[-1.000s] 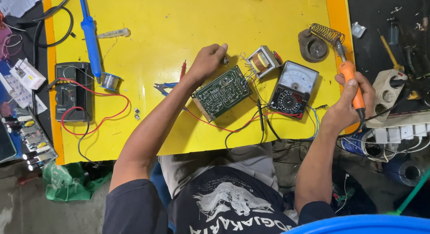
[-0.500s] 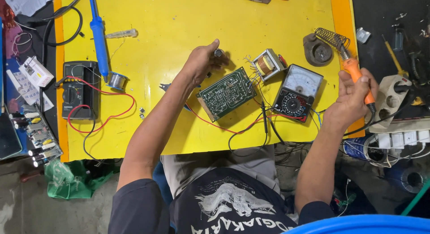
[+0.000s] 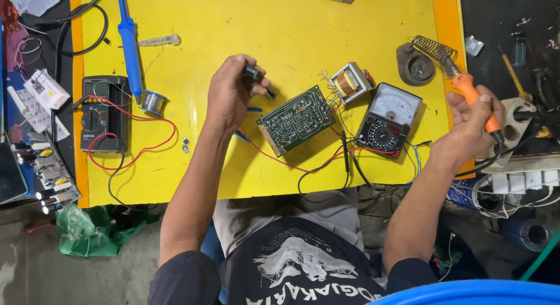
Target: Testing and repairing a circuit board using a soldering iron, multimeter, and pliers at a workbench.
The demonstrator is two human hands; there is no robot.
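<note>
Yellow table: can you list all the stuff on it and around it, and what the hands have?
yellow table: one, yellow with orange edges, centre
circuit board: one, green, mid-table
transformer: one, copper and grey, right of the board
dial meter: one, black with white face, right of the board
digital meter: one, black, left edge, red and black leads
solder reel: one, silver, beside the digital meter
blue tool: one, blue, upper left
iron stand: one, dark with coil spring, upper right
soldering iron: one, orange handle, in the right hand
small black part: one, black, in the left hand
left hand: holds the small black part above the table
right hand: grips the soldering iron by the table's right edge
</note>
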